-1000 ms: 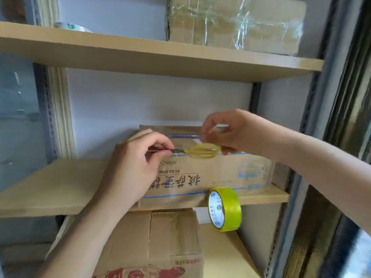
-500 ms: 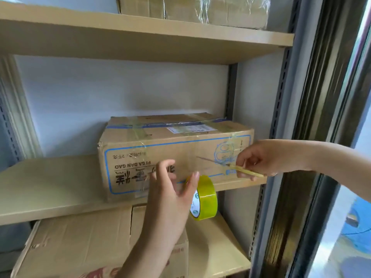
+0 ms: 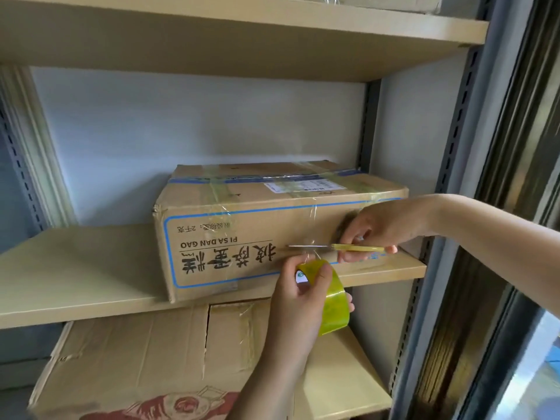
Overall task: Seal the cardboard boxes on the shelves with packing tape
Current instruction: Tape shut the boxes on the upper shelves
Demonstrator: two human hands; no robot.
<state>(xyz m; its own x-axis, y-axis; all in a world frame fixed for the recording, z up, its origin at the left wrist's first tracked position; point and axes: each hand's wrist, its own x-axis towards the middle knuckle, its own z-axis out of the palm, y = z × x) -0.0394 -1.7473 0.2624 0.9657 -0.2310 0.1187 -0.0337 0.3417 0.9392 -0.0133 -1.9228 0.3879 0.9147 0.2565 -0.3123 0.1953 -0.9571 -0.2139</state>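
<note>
A cardboard box (image 3: 230,225) with blue lines and upside-down print stands on the middle shelf (image 3: 75,277), with clear tape across its top and down its front. My left hand (image 3: 298,301) grips a yellow-green tape roll (image 3: 330,301) just below the box's front, a clear strip running up from the roll to the box. My right hand (image 3: 381,227) holds yellow-handled scissors (image 3: 339,247), their blades lying level against that strip just above the roll.
A second cardboard box (image 3: 145,359) with a taped top seam and red print lies on the shelf below. The upper shelf (image 3: 242,40) carries another wrapped box at the top right. A metal upright and a dark door frame (image 3: 497,207) bound the right side.
My left hand has taken hold of the hanging tape roll. My right hand has swung the scissors left, bringing the blades to the tape strip.
</note>
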